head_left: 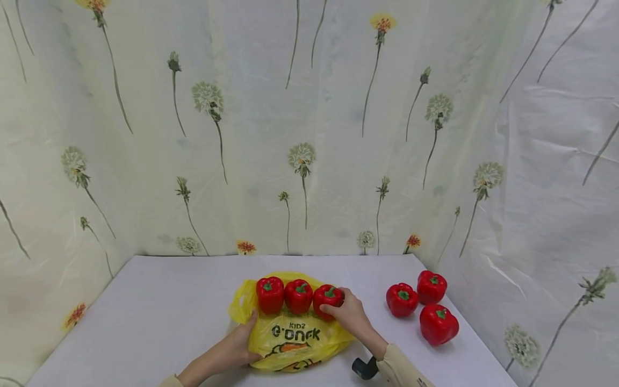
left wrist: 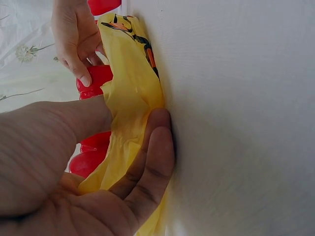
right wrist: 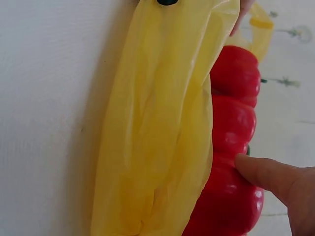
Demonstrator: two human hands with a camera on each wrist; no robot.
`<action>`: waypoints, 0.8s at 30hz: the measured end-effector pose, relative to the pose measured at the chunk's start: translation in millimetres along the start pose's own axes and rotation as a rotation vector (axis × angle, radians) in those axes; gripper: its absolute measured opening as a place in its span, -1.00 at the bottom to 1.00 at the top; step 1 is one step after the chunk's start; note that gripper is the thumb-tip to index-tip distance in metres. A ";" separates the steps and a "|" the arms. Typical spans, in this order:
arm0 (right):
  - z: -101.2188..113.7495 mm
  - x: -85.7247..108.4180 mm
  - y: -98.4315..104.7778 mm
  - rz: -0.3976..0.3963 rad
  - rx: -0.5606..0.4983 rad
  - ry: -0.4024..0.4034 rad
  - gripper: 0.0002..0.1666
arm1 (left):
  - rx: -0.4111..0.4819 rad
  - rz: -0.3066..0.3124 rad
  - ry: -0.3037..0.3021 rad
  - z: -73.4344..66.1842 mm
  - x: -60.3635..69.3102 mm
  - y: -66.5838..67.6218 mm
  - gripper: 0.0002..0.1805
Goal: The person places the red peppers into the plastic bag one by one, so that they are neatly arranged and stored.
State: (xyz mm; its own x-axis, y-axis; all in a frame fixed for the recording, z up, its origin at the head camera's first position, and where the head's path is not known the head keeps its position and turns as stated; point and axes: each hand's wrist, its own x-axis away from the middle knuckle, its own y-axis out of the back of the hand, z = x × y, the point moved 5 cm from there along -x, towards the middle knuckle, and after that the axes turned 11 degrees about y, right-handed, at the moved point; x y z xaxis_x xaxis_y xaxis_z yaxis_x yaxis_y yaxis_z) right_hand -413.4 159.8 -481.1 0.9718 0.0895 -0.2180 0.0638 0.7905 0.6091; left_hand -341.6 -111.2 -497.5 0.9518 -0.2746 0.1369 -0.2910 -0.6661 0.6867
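Three red bell peppers stand in a row at the yellow plastic bag (head_left: pixel 290 336), with yellow plastic showing behind and in front: the left pepper (head_left: pixel 270 302), the middle pepper (head_left: pixel 298 303) and the right pepper (head_left: pixel 323 307). How deep they sit in the bag cannot be told. My right hand (head_left: pixel 354 316) grips the right pepper, its thumb (right wrist: pixel 266 172) against the red side. At the bag's left edge, my left hand (head_left: pixel 237 344) holds the plastic; its fingers (left wrist: pixel 157 152) press the outside while part of the hand is hidden behind the film.
On the right of the white table (head_left: pixel 184 301) sit three more red peppers: one at the back (head_left: pixel 431 290), one to the left (head_left: pixel 402 303) and one in front (head_left: pixel 439 329). A dark cylindrical object (head_left: pixel 364 369) lies by the right forearm. A flowered curtain (head_left: pixel 251 134) surrounds the table.
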 end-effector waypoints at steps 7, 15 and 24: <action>-2.3 -0.2 0.2 0.017 0.007 -0.006 -0.05 | 0.003 -0.008 -0.004 -0.8 1.5 -0.4 0.20; 5.4 -3.8 11.1 0.015 0.017 -0.012 0.01 | 0.013 0.000 0.006 0.5 -0.2 -1.3 0.20; 13.9 -6.9 19.9 0.020 0.010 -0.026 -0.02 | 0.015 0.000 -0.007 0.8 -0.4 -0.7 0.20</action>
State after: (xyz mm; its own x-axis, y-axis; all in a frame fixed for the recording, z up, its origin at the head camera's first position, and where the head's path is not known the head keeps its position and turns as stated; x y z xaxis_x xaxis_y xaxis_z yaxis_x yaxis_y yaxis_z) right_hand -415.6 166.5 -456.9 0.9784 0.0899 -0.1859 0.0460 0.7828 0.6206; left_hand -341.8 -111.2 -498.6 0.9511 -0.2794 0.1320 -0.2925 -0.6763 0.6761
